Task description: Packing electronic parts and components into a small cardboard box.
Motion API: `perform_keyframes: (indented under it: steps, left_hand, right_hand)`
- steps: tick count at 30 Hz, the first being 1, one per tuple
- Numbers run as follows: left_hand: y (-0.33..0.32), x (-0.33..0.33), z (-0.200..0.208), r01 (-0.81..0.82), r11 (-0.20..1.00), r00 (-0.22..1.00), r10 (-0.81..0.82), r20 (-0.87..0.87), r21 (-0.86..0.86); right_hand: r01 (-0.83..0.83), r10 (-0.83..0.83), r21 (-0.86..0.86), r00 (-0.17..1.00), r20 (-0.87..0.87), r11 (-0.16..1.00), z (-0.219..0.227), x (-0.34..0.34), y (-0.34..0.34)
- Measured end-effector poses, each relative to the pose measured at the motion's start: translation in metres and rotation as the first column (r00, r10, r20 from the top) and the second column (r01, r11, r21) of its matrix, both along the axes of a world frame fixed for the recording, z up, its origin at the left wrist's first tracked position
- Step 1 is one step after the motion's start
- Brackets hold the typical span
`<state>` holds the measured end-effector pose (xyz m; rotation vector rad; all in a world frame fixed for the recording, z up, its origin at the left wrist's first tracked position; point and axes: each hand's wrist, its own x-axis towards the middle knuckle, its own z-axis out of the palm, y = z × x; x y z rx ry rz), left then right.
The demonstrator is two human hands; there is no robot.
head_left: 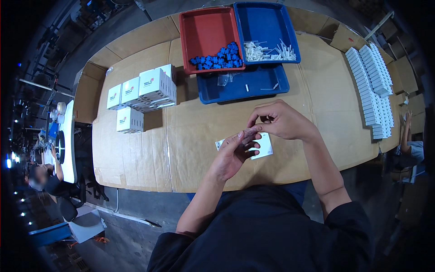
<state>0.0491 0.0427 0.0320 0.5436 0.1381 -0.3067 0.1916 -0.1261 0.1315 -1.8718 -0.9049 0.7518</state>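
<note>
My left hand [233, 154] and my right hand [282, 120] meet over the near part of the cardboard-covered table [195, 149]. The right thumb and forefinger are pinched together at the left fingertips. Something small and partly see-through seems to lie between them, but the fingers hide its kind. My left fingers are curled, the thumb lying against them. Beneath the hands is a flat white square piece [263, 148], partly covered by the left fingers. Its lit right part shows beside them, and a printed corner sticks out on the left.
Stacked white boxes [156, 86] stand at left; long rows of white boxes [371, 99] line the right edge. At the back, a red tray [208, 27] holds blue pieces and a blue tray [265, 22] white plastic parts. Another blue tray [213, 90] sits below them. Other people work at both sides.
</note>
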Motion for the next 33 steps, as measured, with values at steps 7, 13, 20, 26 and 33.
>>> perform_keyframes:
  steps: [7, 13, 20, 26, 33]
  left_hand:
    - [0.002, 0.001, 0.007, -0.017, 0.997, 0.999, 0.014, -0.037, -0.073]
    - [0.002, 0.007, 0.003, 0.009, 0.995, 0.999, -0.014, -0.049, -0.102]
    - [0.006, 0.01, -0.007, 0.049, 0.999, 0.999, -0.049, 0.02, -0.001]
    - [0.023, 0.007, -0.021, 0.093, 0.96, 0.996, -0.087, -0.034, 0.266]
    - [0.027, 0.017, -0.033, 0.056, 0.945, 0.998, -0.05, -0.027, 0.321]
  right_hand:
    - [-0.127, 0.123, 0.066, 0.991, 0.056, 0.99, -0.003, 0.003, 0.004]
    - [-0.185, 0.185, -0.023, 0.982, 0.026, 0.983, -0.001, 0.005, 0.01]
    - [-0.42, 0.424, -0.11, 0.906, 0.008, 0.901, -0.015, 0.009, 0.015]
    - [-0.464, 0.461, -0.006, 0.881, -0.108, 0.886, -0.029, 0.032, 0.007]
    - [0.313, -0.311, 0.007, 0.943, 0.114, 0.95, -0.087, 0.159, 0.002]
